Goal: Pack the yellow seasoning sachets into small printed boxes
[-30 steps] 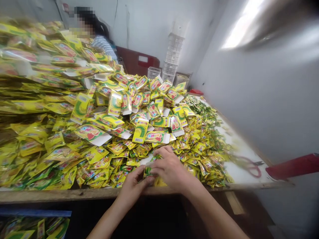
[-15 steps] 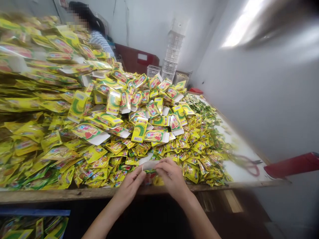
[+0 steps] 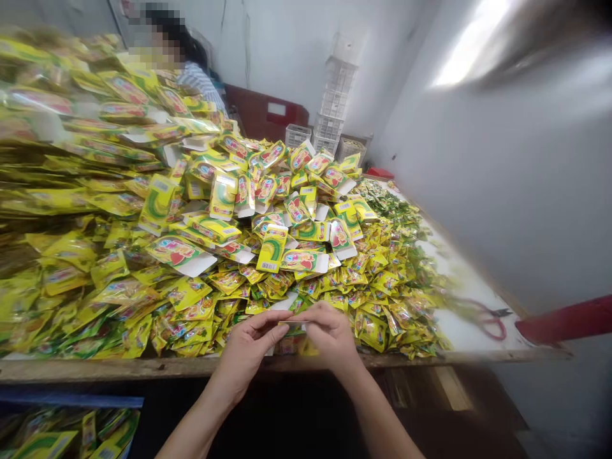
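Observation:
My left hand (image 3: pixel 243 347) and my right hand (image 3: pixel 329 335) meet above the front of the heap, pinching a thin white card (image 3: pixel 291 324) between their fingertips. The card shows almost edge-on, so its face is hidden. Just below the hands lies a large heap of yellow-green foil sachets (image 3: pixel 229 287). Flat printed yellow cartons with white flaps, such as one (image 3: pixel 271 248) near the hands, lie scattered over it.
The heap covers a white-topped table with a wooden front edge (image 3: pixel 143 368). Red-handled scissors (image 3: pixel 480 319) lie to the right. A co-worker (image 3: pixel 198 80) sits beyond the heap, near stacked white plastic crates (image 3: pixel 337 95). A bin of sachets (image 3: pixel 71 433) sits below the table.
The white card has turned from a visible strip to almost edge-on between my fingertips. My hands have drawn closer together, and the view has shifted slightly.

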Motion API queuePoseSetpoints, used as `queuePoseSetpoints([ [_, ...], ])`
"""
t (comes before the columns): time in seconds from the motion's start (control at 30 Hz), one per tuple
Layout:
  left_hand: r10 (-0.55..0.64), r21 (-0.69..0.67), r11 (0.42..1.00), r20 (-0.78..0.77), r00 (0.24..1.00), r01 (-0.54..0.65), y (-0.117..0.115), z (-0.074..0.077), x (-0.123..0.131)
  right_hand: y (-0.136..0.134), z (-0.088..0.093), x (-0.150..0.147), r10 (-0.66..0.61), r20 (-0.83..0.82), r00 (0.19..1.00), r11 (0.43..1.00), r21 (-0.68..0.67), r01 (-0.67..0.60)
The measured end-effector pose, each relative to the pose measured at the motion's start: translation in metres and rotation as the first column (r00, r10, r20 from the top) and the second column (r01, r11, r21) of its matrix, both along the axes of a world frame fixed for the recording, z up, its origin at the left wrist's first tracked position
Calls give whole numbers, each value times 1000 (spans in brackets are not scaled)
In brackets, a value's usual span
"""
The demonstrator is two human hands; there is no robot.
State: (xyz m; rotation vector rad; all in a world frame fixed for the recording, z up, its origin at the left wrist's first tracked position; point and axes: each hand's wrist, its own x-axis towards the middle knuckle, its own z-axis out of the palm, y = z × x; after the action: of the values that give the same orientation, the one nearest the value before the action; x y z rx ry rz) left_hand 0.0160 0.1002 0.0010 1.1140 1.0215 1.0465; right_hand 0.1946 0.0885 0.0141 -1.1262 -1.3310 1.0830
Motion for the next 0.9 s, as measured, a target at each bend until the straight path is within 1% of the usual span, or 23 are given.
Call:
queuePoseSetpoints([
  [0.03, 46, 33, 998, -14, 999, -45, 1, -3, -1, 2, 1, -1, 15, 32, 999, 999, 48, -17],
  [0.07, 85, 59, 995, -28, 996, -83, 2, -7, -1, 3, 2, -1, 46, 36, 998, 997, 56, -48],
  [0.13, 120, 93, 989, -52, 991, -115, 3, -12, -2, 6, 1, -2, 83, -3, 997, 997, 0, -83],
  [0.23, 116, 128, 986, -82, 990, -105, 6, -14, -1, 10, -6, -2, 27, -61, 998, 996, -79, -32],
  [0.3, 110, 156, 983, -105, 988, -93, 7, -12, 0, 12, -11, -2, 3, -77, 997, 995, -100, -11],
  [0.37, 108, 215, 974, -155, 982, -73, 9, -9, 1, 13, -12, -2, -13, -63, 998, 996, -94, 7],
  [0.43, 113, 310, 950, -228, 967, -39, 11, -7, 0, 13, -11, 0, -30, 8, 1000, 999, -27, 30],
  [0.5, 124, 417, 909, -282, 951, 5, 14, -6, -1, 13, -9, 2, -28, 137, 990, 993, 114, 13],
  [0.57, 122, 506, 861, -294, 948, 47, 17, -8, -4, 13, -8, 5, -23, 268, 963, 965, 258, -49],
  [0.63, 114, 567, 820, -288, 951, 73, 18, -12, -8, 12, -8, 7, -36, 348, 937, 933, 348, -94],
  [0.7, 91, 593, 797, -300, 950, 111, 18, -17, -11, 9, -10, 9, -77, 382, 921, 908, 408, -94],
  [0.77, 66, 599, 788, -316, 946, 145, 15, -23, -13, 6, -14, 9, -131, 403, 906, 885, 459, -76],
  [0.9, 79, 587, 799, -315, 946, 129, 7, -32, -11, -8, -29, 2, -221, 416, 882, 851, 524, -34],
])
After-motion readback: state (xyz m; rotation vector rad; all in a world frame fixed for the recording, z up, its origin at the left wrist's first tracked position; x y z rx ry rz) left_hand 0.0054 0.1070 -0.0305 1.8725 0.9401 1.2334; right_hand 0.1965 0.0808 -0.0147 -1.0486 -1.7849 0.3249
